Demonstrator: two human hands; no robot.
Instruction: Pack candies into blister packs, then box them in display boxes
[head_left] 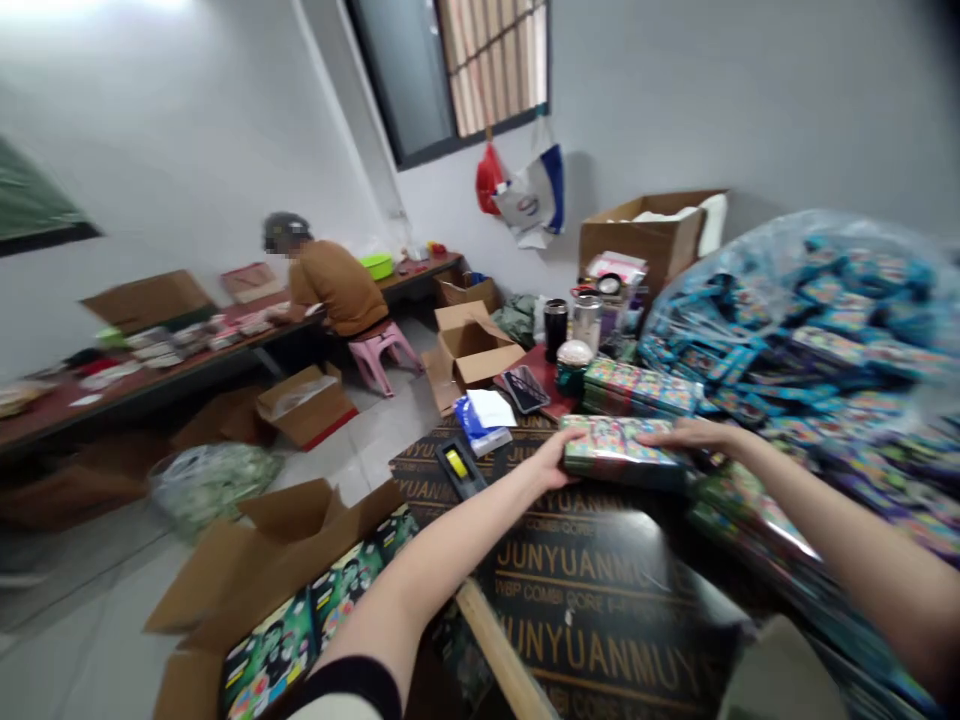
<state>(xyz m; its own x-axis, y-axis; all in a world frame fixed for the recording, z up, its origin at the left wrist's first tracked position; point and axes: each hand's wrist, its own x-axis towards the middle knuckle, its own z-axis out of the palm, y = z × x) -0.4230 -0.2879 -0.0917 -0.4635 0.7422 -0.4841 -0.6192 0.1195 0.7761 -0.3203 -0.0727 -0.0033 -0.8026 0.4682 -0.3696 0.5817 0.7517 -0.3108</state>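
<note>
My left hand (pixel 559 462) grips the left end of a shiny bundle of colourful flat packs (pixel 611 447), with its thumb on top. My right hand (pixel 694 438) holds the same bundle at the right, its fingers resting on the upper face. The bundle is at the far part of a dark printed board (pixel 585 560); whether its underside touches the board I cannot tell. Just behind it lies a similar bundle (pixel 637 388). More wrapped packs (pixel 750 510) lie under and beside my right forearm.
A big clear bag of blue printed pouches (pixel 825 310) fills the right side. An open carton of green printed boxes (pixel 274 640) stands at lower left. A tape dispenser (pixel 457 465), phone (pixel 525 388) and tumbler (pixel 556 328) sit nearby. A person (pixel 341 285) sits at another table.
</note>
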